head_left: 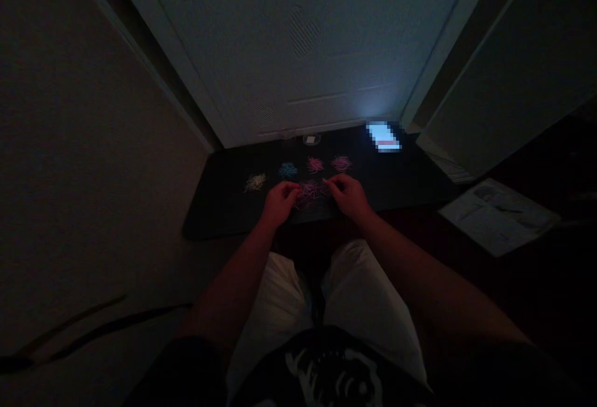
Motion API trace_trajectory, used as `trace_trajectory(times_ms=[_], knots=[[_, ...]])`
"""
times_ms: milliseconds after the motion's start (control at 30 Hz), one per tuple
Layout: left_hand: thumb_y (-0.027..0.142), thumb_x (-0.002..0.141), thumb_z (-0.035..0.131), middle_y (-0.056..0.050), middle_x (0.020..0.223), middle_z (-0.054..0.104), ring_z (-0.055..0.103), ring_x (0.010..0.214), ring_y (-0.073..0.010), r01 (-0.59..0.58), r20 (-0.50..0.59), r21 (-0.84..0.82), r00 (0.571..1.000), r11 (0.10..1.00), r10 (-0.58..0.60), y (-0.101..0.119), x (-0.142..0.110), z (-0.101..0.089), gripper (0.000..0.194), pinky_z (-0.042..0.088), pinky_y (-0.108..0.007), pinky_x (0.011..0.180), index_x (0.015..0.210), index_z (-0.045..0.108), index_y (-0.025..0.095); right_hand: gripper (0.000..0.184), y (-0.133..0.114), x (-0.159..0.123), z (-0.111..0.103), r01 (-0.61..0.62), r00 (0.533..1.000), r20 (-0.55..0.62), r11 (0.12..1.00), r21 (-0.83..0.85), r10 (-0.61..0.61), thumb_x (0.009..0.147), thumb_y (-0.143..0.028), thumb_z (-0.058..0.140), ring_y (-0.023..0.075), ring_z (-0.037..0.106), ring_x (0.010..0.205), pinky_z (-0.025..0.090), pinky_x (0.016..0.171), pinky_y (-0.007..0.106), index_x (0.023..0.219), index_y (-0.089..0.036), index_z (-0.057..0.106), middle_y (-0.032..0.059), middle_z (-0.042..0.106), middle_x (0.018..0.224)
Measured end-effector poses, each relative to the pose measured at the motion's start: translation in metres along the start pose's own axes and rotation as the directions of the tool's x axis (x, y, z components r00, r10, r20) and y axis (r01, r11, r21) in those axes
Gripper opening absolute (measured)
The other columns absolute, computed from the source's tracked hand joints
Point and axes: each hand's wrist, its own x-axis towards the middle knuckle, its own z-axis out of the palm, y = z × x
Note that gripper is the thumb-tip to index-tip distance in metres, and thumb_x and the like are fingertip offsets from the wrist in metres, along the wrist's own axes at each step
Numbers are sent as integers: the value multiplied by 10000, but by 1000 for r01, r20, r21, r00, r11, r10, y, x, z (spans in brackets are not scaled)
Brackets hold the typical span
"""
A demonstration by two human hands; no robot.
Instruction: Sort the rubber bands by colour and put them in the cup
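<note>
A heap of thin pink and purple strands [311,191] lies near the front edge of a low black table [228,214]. At its left side, my left hand [281,200] is closed in a pinch. Across the heap, my right hand [346,194] also pinches, thumb against fingers. In this dim light I cannot make out what is between either hand's fingertips. Smaller heaps of similar strands lie behind and to the left: a pale one [255,183], a blue one [288,170], a bright pink one [315,165] and a pinkish-purple one [341,163].
A lit screen [383,137], blurred out, stands at the table's back right. Near the back edge sits a small clear round container [311,139] with something white in it. Behind rises a pale door-like panel [308,77]. Printed sheets [499,217] lie to the right.
</note>
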Motion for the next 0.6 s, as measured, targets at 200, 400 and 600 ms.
trace_trajectory(times_ms=[200, 400, 600], knots=[[297, 774, 571, -51, 804, 674, 636, 721, -141, -36, -53, -58, 998, 998, 33, -4, -5, 1, 203, 511, -243, 623, 901, 622, 147, 207, -16, -2, 40, 72, 997, 14, 996, 58, -73, 813, -341, 532, 139, 534, 671, 402, 638, 262, 730, -171, 615, 23, 603, 718], [311, 772, 579, -51, 812, 681, 638, 716, -142, -32, -69, -69, 997, 997, 27, -3, -7, 1, 208, 517, -242, 604, 893, 630, 149, 199, -15, -5, 50, 150, 989, 21, 988, -41, -150, 833, -325, 513, 145, 524, 678, 392, 643, 265, 738, -177, 607, 29, 587, 725], [296, 765, 587, -51, 836, 688, 645, 743, -147, -49, -77, -50, 996, 998, 45, -6, -5, 2, 194, 524, -260, 654, 886, 645, 155, 140, -18, -8, 49, 224, 973, 95, 963, -152, -211, 839, -272, 507, 162, 534, 744, 399, 702, 280, 788, -188, 607, 41, 601, 780]])
